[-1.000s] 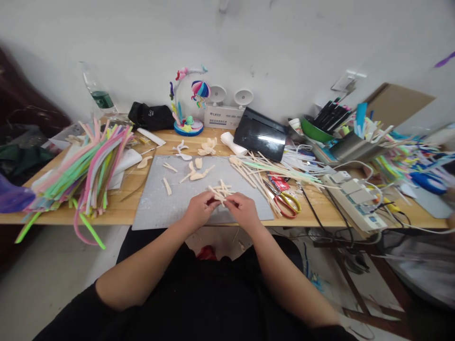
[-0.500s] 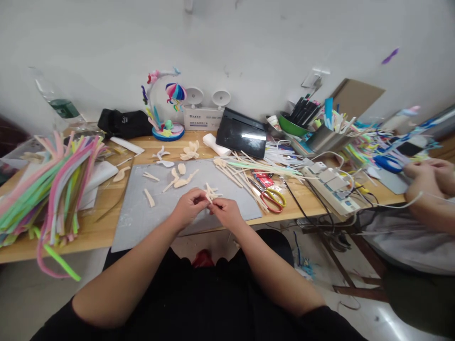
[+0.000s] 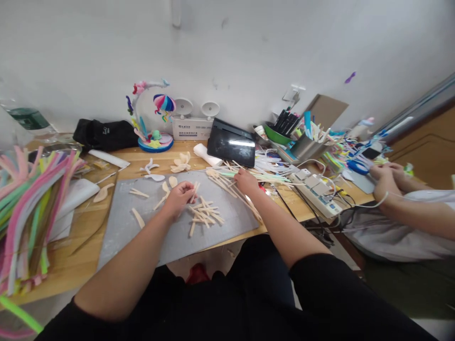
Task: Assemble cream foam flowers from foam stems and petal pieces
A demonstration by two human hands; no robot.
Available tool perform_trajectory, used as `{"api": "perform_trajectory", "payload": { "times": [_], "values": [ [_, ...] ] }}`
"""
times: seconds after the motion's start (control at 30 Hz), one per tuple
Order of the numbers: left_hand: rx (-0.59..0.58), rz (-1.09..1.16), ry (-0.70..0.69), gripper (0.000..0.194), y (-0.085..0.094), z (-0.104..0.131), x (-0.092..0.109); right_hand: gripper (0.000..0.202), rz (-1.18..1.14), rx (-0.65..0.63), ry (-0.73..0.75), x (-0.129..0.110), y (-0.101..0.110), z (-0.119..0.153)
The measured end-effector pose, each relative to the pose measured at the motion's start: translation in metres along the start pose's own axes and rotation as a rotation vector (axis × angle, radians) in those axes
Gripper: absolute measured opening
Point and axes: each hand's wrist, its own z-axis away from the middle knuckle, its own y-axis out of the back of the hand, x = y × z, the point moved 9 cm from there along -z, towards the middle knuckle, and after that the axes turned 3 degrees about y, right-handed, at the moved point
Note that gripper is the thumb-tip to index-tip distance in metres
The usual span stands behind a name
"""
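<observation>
My left hand [image 3: 180,196] is closed in a pinch on a short cream pipe-cleaner piece [image 3: 195,190], held above the grey mat [image 3: 170,244]. Just right of and below it lies a loose heap of short cream pieces [image 3: 206,212]. My right hand [image 3: 247,182] is over the long cream pipe cleaners [image 3: 227,183] at the mat's right side. Its fingers are curled together, and what they grip is hidden. Beyond my left hand lie cream leaf-shaped pieces [image 3: 173,182], and a curved one [image 3: 138,218] is to its left.
Bundled coloured pipe cleaners [image 3: 31,213] fill the table's left. At the back stand a craft ornament [image 3: 156,142], a white emergency light [image 3: 192,129] and a black tablet-like device [image 3: 231,144]. A power strip [image 3: 320,194] lies right, near another person's hands [image 3: 382,177].
My hands have parted. The right one has moved right and away to the long pipe cleaners; the left stays near the heap with a short piece. The view has turned somewhat right.
</observation>
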Motion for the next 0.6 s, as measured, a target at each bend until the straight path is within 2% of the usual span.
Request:
{"api": "perform_trajectory", "payload": {
  "times": [0.1, 0.2, 0.23, 0.3, 0.4, 0.5, 0.6],
  "values": [
    [-0.007, 0.03, -0.024, 0.029, 0.006, -0.001, 0.004, 0.013, -0.007, -0.002, 0.029, 0.004, 0.025, -0.017],
    [-0.035, 0.063, -0.035, 0.035, 0.005, -0.002, 0.008, 0.009, -0.026, 0.063, 0.002, 0.024, 0.077, -0.04],
    [-0.028, 0.067, -0.024, 0.033, 0.005, -0.002, 0.007, 0.012, -0.051, 0.119, -0.022, 0.033, 0.099, -0.047],
    [-0.003, 0.063, 0.012, 0.027, 0.006, -0.002, 0.004, 0.013, -0.317, 0.344, -0.043, 0.047, 0.15, -0.055],
    [0.007, 0.068, 0.046, 0.02, 0.006, -0.002, 0.0, 0.01, -0.575, 0.557, 0.008, 0.046, 0.204, -0.058],
    [-0.012, 0.114, 0.07, 0.021, 0.004, -0.002, -0.002, 0.009, -0.682, 0.662, 0.035, 0.029, 0.231, -0.057],
    [-0.033, 0.138, 0.098, 0.021, 0.002, -0.001, -0.002, 0.012, -0.781, 0.74, 0.055, 0.008, 0.236, -0.055]
  ]
}}
